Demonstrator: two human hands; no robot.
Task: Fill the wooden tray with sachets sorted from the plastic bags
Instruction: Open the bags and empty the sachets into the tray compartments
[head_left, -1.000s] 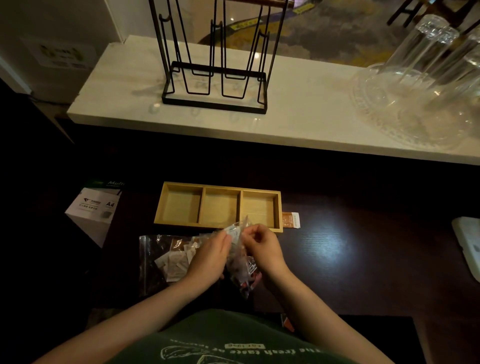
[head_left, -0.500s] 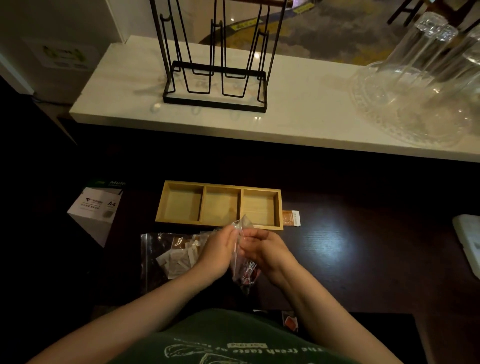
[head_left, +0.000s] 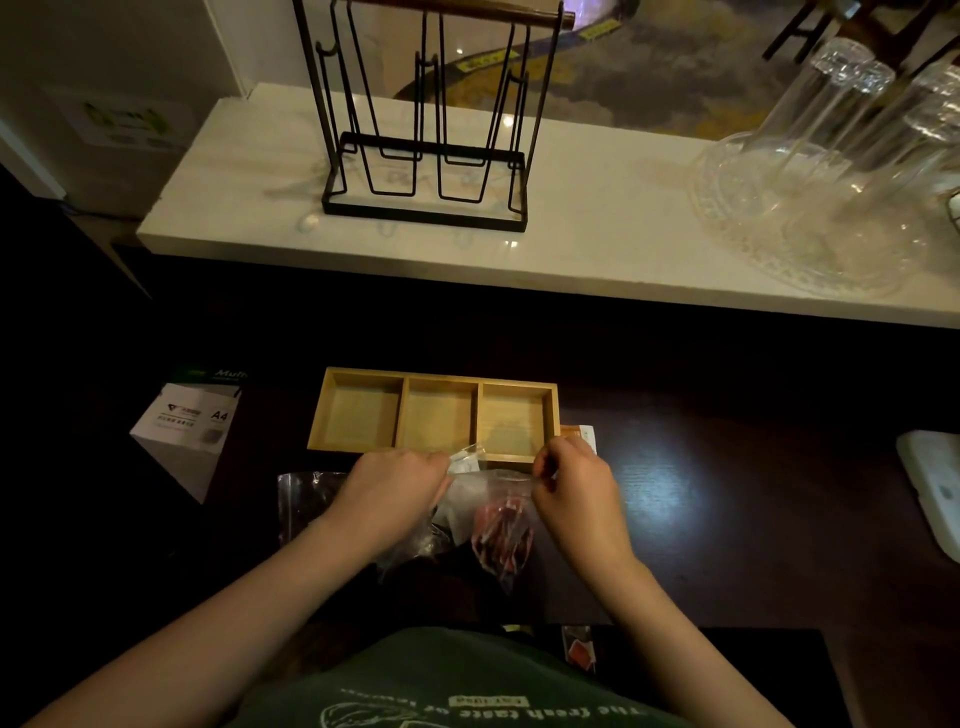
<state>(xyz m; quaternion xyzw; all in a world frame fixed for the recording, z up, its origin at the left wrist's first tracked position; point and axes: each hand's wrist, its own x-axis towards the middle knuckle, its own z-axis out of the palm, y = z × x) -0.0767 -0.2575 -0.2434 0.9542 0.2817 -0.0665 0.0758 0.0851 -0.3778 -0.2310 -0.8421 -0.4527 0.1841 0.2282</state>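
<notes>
A wooden tray (head_left: 400, 415) with three empty compartments lies on the dark table. Just in front of it I hold a clear plastic bag (head_left: 491, 501) with reddish sachets (head_left: 501, 535) inside. My left hand (head_left: 395, 488) pinches the bag's top left edge. My right hand (head_left: 571, 483) pinches its top right edge, and the mouth is stretched between them. A second plastic bag (head_left: 301, 499) lies flat under my left forearm, mostly hidden. A single orange-and-white sachet (head_left: 582, 434) lies by the tray's right front corner.
A white A4 paper box (head_left: 187, 431) stands left of the tray. On the pale counter behind are a black wire rack (head_left: 426, 156) and glassware on a glass dish (head_left: 810, 208). A white object (head_left: 935, 483) lies at the right edge. A small reddish sachet (head_left: 579, 652) sits near my body.
My hands have moved apart, pulling the bag's mouth wide. Earlier they were close together at the top of the bag, and the white sachets of the second bag showed.
</notes>
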